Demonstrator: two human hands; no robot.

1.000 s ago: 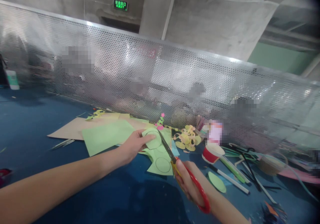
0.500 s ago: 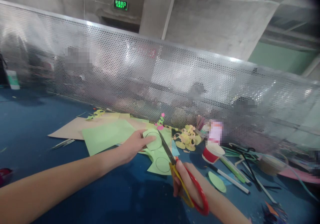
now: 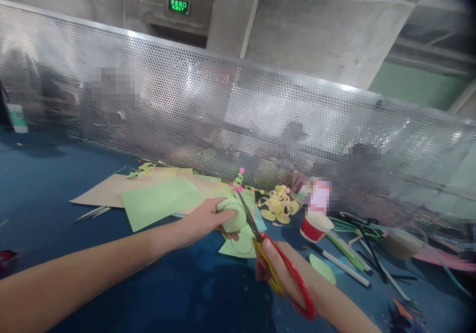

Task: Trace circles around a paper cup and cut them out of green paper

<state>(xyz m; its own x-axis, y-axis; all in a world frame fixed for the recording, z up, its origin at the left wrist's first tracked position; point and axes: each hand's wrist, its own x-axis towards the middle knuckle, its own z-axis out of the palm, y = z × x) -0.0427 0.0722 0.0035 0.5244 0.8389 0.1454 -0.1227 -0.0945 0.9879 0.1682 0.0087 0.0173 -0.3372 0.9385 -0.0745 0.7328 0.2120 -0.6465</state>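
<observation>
We work at a big blue counter (image 3: pixel 55 174) with a shiny wall full of little holes (image 3: pixel 186 95) behind it. A brown sheet (image 3: pixel 104 191) and a flat green sheet (image 3: pixel 159 201) lie on the counter to the left. Our left hand (image 3: pixel 206 220) pinches a green paper piece (image 3: pixel 234 216) with circles drawn on it and lifts it just off the counter. Our right hand (image 3: pixel 282 273) is closed through the loops of red and yellow scissors (image 3: pixel 271 258), and the blades sit at the edge of the top circle. We think the cutting is partly done: one green circle (image 3: pixel 323 268) already lies cut out to the right, near a red and white cup (image 3: pixel 314 226), but the lower drawn circle is still uncut. Yellow curly scraps (image 3: pixel 278 206) sit by the wall. A green sign (image 3: pixel 178 5) far up glows; we think it says EXIT.
</observation>
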